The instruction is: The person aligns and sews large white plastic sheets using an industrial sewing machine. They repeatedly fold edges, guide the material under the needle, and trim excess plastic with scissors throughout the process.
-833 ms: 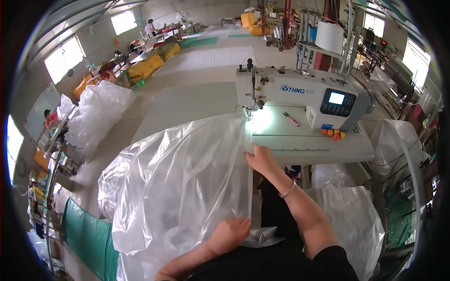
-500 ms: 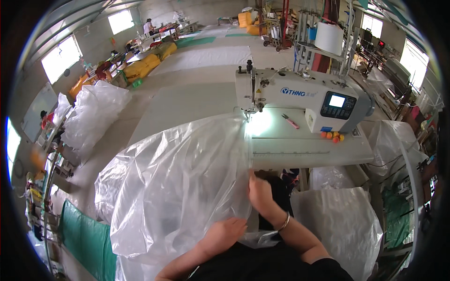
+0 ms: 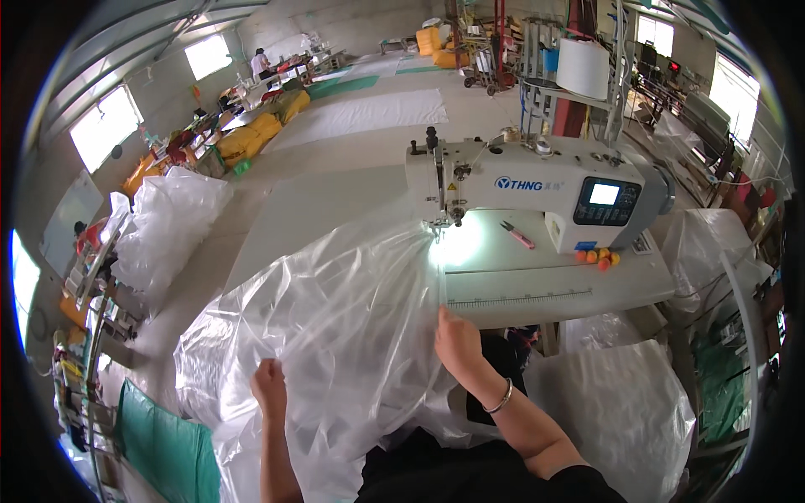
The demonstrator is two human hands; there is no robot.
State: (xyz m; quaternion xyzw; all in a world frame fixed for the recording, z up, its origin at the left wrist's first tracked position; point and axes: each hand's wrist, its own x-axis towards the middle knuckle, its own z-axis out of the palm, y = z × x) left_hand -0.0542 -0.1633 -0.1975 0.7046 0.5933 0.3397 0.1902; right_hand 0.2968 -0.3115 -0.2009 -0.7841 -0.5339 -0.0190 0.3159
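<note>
A large clear plastic sheet (image 3: 327,335) spreads over the left of the sewing table and hangs toward my lap. Its far edge runs up beneath the needle of a white sewing machine (image 3: 520,172), where a lamp shines. With my right hand (image 3: 459,339), which wears a bracelet, I pinch the sheet's right edge by the front of the table. My left hand (image 3: 269,386) is closed on the sheet farther left, and taut folds run from there toward the needle. Pink-handled thread snips (image 3: 517,235) lie on the table right of the needle, apart from both hands.
Small orange and yellow balls (image 3: 598,256) sit by the machine's base. A white thread cone (image 3: 584,69) stands behind it. More clear plastic (image 3: 612,411) hangs at my right, and another heap (image 3: 168,222) stands at the left. A green sheet (image 3: 163,444) lies low left. A person (image 3: 260,63) is far off.
My left hand has moved left and away from my lap, pulling the sheet into taut folds. My right hand stays at the sheet's right edge. The view has shifted slightly.
</note>
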